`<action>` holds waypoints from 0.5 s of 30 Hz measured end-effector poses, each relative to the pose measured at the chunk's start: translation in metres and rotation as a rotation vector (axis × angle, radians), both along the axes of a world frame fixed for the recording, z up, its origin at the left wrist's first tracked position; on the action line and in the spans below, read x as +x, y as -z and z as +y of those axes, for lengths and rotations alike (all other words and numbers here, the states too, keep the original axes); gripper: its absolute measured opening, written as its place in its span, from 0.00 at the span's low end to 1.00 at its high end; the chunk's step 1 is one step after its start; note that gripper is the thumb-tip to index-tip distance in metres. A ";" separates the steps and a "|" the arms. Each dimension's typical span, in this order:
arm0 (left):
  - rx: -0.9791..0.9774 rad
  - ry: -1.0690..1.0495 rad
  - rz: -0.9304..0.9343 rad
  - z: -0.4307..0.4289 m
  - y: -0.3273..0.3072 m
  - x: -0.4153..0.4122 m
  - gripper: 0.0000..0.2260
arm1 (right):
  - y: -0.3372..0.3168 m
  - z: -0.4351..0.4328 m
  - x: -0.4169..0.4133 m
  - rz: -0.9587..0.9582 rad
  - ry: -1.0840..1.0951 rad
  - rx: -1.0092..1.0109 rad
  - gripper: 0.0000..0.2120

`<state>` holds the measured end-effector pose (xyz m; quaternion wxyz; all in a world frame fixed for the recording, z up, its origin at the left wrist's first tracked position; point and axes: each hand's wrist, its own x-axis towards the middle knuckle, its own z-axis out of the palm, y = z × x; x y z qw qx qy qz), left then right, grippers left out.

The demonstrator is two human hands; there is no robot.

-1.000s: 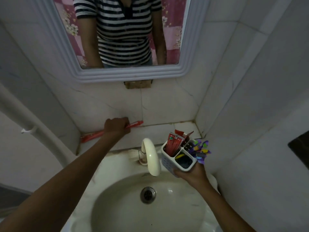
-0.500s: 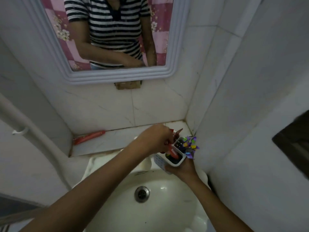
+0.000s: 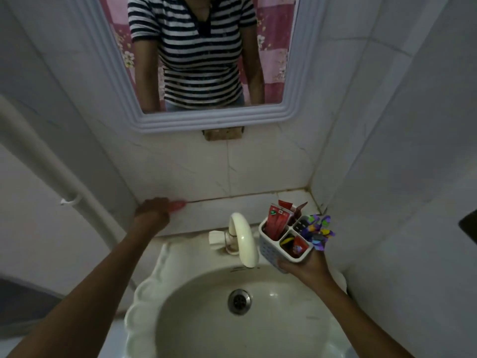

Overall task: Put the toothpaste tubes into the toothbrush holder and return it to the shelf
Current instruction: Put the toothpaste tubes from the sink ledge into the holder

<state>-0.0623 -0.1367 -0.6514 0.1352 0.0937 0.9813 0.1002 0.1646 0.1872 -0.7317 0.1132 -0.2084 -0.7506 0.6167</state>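
Note:
My right hand point(image 3: 307, 267) holds a white, four-compartment toothbrush holder point(image 3: 273, 250) from below, above the right rim of the sink. Red toothpaste tubes point(image 3: 277, 220) stand upright in its back-left compartment, another red tube point(image 3: 299, 248) sits in the front one, and purple-and-yellow items point(image 3: 318, 229) stick out on the right. My left hand point(image 3: 152, 211) rests on the tiled shelf point(image 3: 232, 210) at its far left, closed over a red toothpaste tube point(image 3: 178, 204); only the tube's tip shows past my fingers.
A cream faucet point(image 3: 242, 239) curves over the white sink point(image 3: 144, 313), just left of the holder. A framed mirror point(image 3: 214, 117) hangs above the shelf. Tiled walls close in on the right, and a white pipe point(image 3: 46, 164) runs down the left.
My left hand left the holder, where it dropped a red tube in the front compartment, and went back to the shelf's left end, closing over the remaining red tube. The holder stayed over the sink.

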 end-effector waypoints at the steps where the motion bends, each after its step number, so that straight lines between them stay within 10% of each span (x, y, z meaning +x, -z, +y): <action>1: -0.043 0.052 -0.038 -0.012 0.009 -0.001 0.24 | 0.000 0.000 0.000 0.007 -0.006 0.001 0.45; 4: -0.031 0.138 0.019 -0.034 0.032 0.002 0.39 | 0.002 0.002 0.000 0.010 0.007 0.005 0.45; 10: -0.217 0.165 0.080 -0.020 0.060 0.006 0.36 | 0.010 0.004 0.000 -0.001 0.012 0.061 0.36; 15: 0.000 0.180 0.048 0.008 0.043 0.017 0.30 | 0.006 0.006 0.004 -0.086 0.019 0.103 0.36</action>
